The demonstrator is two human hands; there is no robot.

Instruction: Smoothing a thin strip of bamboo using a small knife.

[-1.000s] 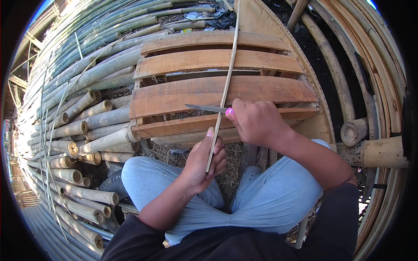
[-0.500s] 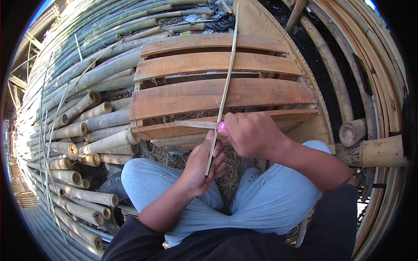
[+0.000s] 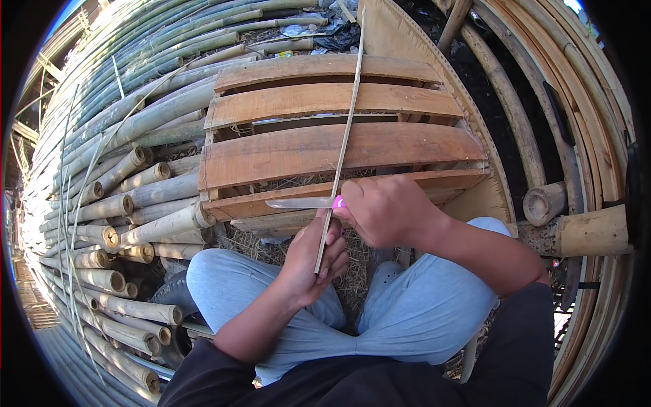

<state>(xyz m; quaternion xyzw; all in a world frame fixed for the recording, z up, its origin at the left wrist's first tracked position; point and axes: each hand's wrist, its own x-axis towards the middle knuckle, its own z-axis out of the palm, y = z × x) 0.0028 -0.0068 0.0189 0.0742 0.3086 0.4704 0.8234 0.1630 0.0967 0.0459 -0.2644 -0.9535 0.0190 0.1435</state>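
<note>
A long, thin bamboo strip [image 3: 348, 122] slants away from me across a slatted wooden bench [image 3: 339, 150]. Close to its near end, my left hand [image 3: 313, 258] is closed around it, and the tip pokes out below the fingers. My right hand [image 3: 388, 209] grips a knife [image 3: 298, 203] by its pink handle. The blade points left and lies across the strip just above my left thumb. Both hands are close together over the bench's near edge; the right fingers partly hide the handle.
Stacked bamboo poles [image 3: 149, 190] fill the left side, their cut ends toward me. A curved tan sheet [image 3: 468, 122] borders the bench on the right, beside thick bamboo poles [image 3: 505, 102]. Dry straw and shavings [image 3: 349, 285] lie on the ground between my legs.
The knife and both hands sit slightly further left in the picture, as does the whole scene. The blade has turned a little more level. Both grips are kept.
</note>
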